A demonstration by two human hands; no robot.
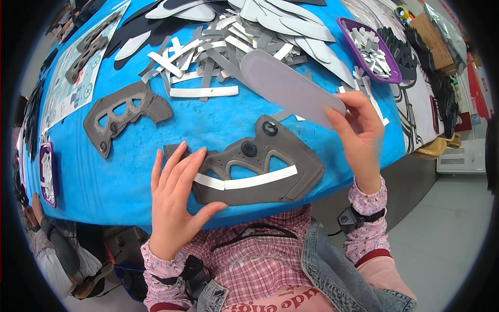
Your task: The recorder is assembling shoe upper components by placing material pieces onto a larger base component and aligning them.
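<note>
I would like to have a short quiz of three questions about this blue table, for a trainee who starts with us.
1. Which hand holds the long pale grey pad?
2. How many white strips show on the dark grey piece by the left hand?
3. True or false: the purple basket at the upper right is filled with black pads.

Key:
1. The right hand.
2. Two, lying end to end.
3. False; it holds small pale pieces.
</note>
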